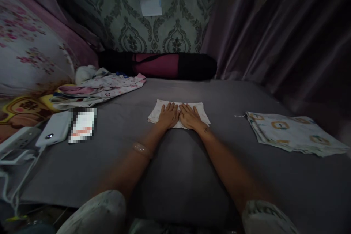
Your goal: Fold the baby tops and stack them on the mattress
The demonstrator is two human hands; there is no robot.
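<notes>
pale sleeves point(98, 210) are showing nearest. left hand point(168, 116) and right hand point(189, 116) are lying on white cloth point(202, 110), each grip flattened out.

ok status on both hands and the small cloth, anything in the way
Left hand, right hand flat on folded white cloth. Cloth on grey sheet. Larger printed cloth at right, out of the way.

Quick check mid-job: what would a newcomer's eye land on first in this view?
Probably the left hand and right hand, side by side and palms down on a small pale cloth in the middle of the grey surface. Next, the black-and-magenta roll along the back by the wall, and the folded patterned cloth off to the right.
</notes>
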